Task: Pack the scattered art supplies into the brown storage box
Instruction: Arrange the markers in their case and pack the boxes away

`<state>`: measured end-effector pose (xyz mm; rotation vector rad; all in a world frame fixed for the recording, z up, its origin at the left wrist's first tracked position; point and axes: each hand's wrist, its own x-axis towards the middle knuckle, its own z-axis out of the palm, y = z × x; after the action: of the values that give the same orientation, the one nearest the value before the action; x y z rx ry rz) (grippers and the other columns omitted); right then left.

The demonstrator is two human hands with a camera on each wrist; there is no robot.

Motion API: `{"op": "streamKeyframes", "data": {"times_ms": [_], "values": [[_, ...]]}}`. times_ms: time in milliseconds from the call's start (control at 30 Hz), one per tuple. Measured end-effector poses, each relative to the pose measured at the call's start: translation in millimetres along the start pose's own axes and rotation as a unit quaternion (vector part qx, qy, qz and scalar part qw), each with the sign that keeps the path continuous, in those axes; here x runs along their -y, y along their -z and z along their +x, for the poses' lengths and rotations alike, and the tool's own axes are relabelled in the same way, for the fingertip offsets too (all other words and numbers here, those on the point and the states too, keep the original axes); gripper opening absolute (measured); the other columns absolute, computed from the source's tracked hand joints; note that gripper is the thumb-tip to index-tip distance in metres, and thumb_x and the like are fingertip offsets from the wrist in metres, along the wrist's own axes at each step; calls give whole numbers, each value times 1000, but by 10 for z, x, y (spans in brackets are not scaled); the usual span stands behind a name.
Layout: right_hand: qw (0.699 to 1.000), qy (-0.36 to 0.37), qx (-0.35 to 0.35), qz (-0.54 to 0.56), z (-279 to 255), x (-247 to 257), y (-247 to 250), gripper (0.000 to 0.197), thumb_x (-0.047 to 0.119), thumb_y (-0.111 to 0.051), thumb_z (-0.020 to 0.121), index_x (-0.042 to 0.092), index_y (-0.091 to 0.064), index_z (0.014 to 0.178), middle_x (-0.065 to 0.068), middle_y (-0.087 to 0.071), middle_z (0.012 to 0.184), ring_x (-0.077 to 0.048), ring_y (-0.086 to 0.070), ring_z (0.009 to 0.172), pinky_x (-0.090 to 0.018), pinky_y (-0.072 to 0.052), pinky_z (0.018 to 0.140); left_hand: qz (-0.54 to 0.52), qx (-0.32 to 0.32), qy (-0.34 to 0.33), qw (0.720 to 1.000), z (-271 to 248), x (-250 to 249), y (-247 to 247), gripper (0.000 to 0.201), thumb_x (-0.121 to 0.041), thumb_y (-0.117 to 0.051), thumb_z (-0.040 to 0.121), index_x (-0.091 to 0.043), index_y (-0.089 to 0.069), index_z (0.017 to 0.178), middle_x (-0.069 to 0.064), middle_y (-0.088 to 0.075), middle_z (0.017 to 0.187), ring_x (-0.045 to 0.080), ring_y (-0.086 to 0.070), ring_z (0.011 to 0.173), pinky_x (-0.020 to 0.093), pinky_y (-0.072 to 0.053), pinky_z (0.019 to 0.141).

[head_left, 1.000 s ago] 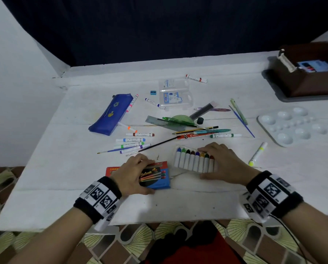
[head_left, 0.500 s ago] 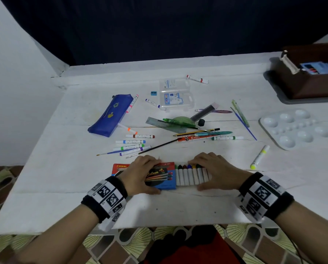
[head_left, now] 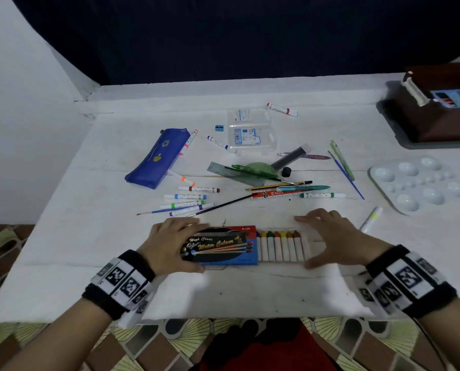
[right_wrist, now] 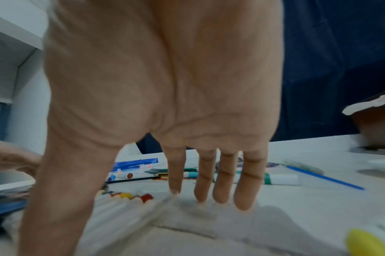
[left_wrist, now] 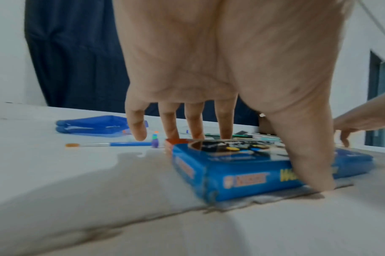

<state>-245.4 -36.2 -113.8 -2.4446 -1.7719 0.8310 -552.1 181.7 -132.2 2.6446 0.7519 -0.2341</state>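
The left hand (head_left: pixel 170 245) grips the blue paint box (head_left: pixel 223 246) at lower centre of the head view, thumb on the near edge and fingers on the far edge. The right hand (head_left: pixel 330 238) is spread over the right end of the row of paint tubes (head_left: pixel 281 246), which sticks out of the box; fingers straight, tips at the table (head_left: pixel 250 293). The brown storage box (head_left: pixel 437 108) sits at upper right, well apart. Markers and brushes lie scattered mid-frame.

Blue watercolour box (head_left: pixel 224 246) flat nr front edge, paint tube tray (head_left: pixel 282 246) half out, brown storage box (head_left: pixel 442 108) far right
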Motion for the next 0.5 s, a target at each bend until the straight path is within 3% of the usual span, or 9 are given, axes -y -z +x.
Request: {"op": "streamKeyframes", "data": {"times_ms": [133,200,300,400,500], "values": [[996,-1,19,85,-46,-83,-73,98,52,-80,62,34,-29,143,12,-28,121,-10,-32,112,-28,-37,99,-47,3,3,999,-100,199,-13,92,-66,-65,54,-51,-26,136,-19,-35,131,9,-33,120,38,-35,103],[992,10,17,126,-39,-62,-92,95,46,-81,64,29,-31,143,12,-30,117,-5,-38,107,-19,-40,95,-71,-3,-15,997,-79,210,-37,91,-58,-71,55,-46,-31,136,-15,-39,125,11,-37,115,33,-36,103],[988,19,20,153,-28,16,-104,91,37,-80,69,25,-29,143,13,-32,114,3,-44,93,-9,-40,77,-65,-16,-31,997,4,137,-36,90,-60,-70,54,-42,-35,135,-14,-42,121,12,-39,112,29,-34,102],[986,20,29,163,20,141,-100,92,33,-80,70,22,-27,144,11,-32,114,-5,-49,91,-14,-44,73,-63,-15,-41,997,91,28,-46,90,-65,-68,53,-42,-35,134,-15,-42,119,13,-41,112,29,-34,102],[983,34,27,178,89,283,-132,90,26,-79,73,18,-26,145,5,-35,116,-6,-49,90,-9,-45,71,-61,-6,-54,997,188,-151,-69,92,-70,-66,54,-40,-36,135,-14,-43,118,13,-40,109,30,-37,99]]}}
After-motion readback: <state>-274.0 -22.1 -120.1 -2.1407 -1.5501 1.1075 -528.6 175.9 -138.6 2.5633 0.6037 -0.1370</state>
